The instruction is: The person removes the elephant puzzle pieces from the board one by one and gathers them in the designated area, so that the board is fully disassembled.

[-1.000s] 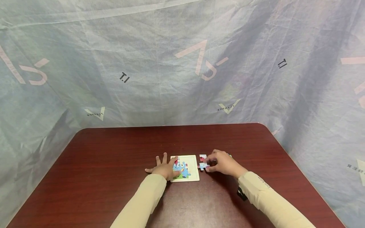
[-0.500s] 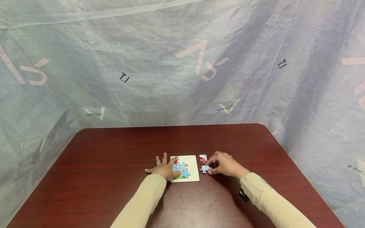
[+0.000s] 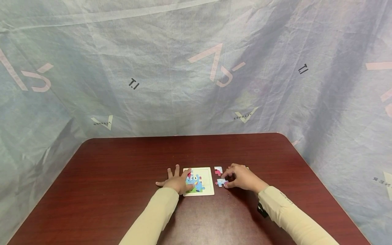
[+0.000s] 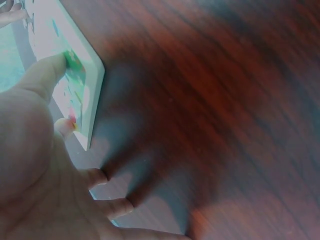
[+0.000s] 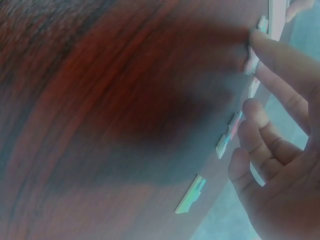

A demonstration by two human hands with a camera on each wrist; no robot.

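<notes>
A shallow cream puzzle tray lies mid-table, its left part filled with joined pieces showing a blue cartoon figure. My left hand is spread flat at the tray's left side; its thumb and index finger rest over the tray, the other fingers on the table. To the right of the tray, my right hand pinches a pale blue and pink jigsaw piece between thumb and index finger, low at the tabletop. A white and red jigsaw piece lies just beyond it.
More loose jigsaw pieces lie beneath and beyond the right hand, among them a pinkish one and a green-yellow one. The dark red wooden table has a printed grey cloth hanging behind it.
The right hand has drawn the pinched jigsaw piece slightly right and toward the person, away from the tray and the white and red piece. The left hand has stayed in place.
</notes>
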